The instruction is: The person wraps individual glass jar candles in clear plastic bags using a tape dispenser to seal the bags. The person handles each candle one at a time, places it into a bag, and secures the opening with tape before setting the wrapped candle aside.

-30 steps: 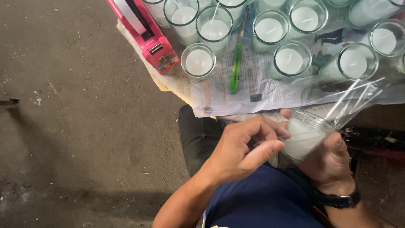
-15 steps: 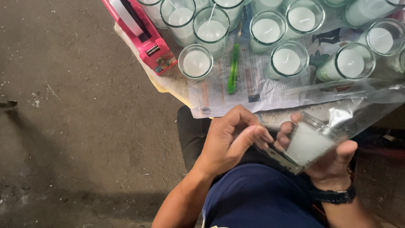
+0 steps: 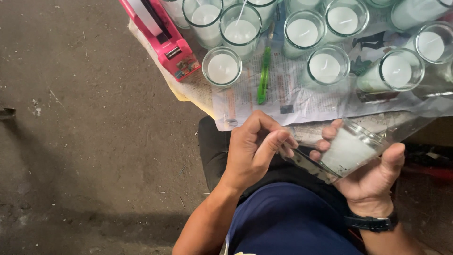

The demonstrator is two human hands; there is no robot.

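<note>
My right hand (image 3: 373,177) cradles a glass candle jar (image 3: 351,148) filled with white wax, tilted on its side above my lap. A clear plastic wrap (image 3: 306,160) covers the jar and trails up to the right. My left hand (image 3: 257,146) pinches the wrap's lower edge at the jar's base with thumb and fingers. A dark watch (image 3: 373,222) sits on my right wrist.
Several glass jars of white wax (image 3: 222,67) stand on newspaper (image 3: 288,101) on a low table. A pink tape dispenser (image 3: 160,38) lies at the table's left corner. A green utility knife (image 3: 263,75) rests between the jars. Bare concrete floor (image 3: 85,141) lies to the left.
The jar has moved from close to my body out to the right and tilted more. My left hand shifted from the jar's side to the wrap's lower edge.
</note>
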